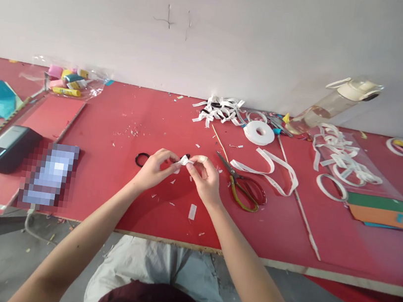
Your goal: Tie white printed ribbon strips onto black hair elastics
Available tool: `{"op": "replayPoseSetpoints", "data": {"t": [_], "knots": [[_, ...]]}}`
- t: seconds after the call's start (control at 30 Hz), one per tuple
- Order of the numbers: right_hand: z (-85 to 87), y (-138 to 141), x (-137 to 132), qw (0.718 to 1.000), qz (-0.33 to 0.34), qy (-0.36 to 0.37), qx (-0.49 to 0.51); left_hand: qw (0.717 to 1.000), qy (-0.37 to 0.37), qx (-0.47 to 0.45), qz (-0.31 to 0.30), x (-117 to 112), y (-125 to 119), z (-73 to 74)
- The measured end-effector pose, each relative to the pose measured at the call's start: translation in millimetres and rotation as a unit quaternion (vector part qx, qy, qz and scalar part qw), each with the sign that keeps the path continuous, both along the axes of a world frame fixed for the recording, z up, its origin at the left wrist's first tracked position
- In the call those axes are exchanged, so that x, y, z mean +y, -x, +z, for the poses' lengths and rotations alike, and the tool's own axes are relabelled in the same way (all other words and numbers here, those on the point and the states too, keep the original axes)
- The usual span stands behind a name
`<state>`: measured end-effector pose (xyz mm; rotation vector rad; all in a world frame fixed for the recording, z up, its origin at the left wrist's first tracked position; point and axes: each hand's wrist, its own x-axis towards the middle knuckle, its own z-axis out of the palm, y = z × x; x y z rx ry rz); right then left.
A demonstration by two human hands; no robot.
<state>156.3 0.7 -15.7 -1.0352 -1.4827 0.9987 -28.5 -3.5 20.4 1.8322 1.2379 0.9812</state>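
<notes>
Above the red table, a small white printed ribbon bow [184, 160] with a dark bit behind it is pinched between both hands. My left hand [153, 170] grips its left side with thumb and forefinger. On its right end, my right hand [205, 180] is closed in a pinch, with a pale wrap on one finger. A black hair tie [142, 159] lies just left of my left hand. Right of my right hand rest scissors [242, 184] with olive handles and a loose length of white printed ribbon [281, 186].
White ribbon bows with black ties [220, 109] are heaped at the back, near a white roll [258, 132]. A tilted bottle [337, 105] leans against the wall. More ribbon [337, 145] and coloured sheets [384, 211] lie right. A phone [51, 175] and black box [9, 148] are left.
</notes>
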Motion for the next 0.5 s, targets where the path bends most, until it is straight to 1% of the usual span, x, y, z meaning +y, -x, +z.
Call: {"op": "replayPoseSetpoints", "data": {"t": [0.07, 0.17, 0.27, 0.33, 0.4, 0.5], "knots": [[1.7, 1, -1, 1.000, -0.002, 0.013, -0.012, 1.000, -0.018, -0.006, 0.007, 0, 0, -2.5], [3.6, 3, -3, 0.999, 0.011, 0.015, -0.044, 0.999, -0.051, -0.009, -0.003, 0, -1, -6.2], [2.5, 5, -6, 0.998, 0.016, 0.004, -0.058, 0.998, -0.050, -0.023, -0.010, -1, -3, -7.8], [0.2, 7, -7, 0.999, 0.007, 0.007, -0.045, 0.999, -0.030, -0.043, -0.007, -2, -5, -8.0], [-1.7, 9, -8, 1.000, 0.004, 0.026, -0.011, 0.998, -0.013, -0.062, -0.003, -3, -7, -7.9], [-1.4, 12, -9, 0.997, 0.014, 0.053, 0.059, 0.997, -0.021, -0.077, -0.003, -4, -9, -6.8]]}}
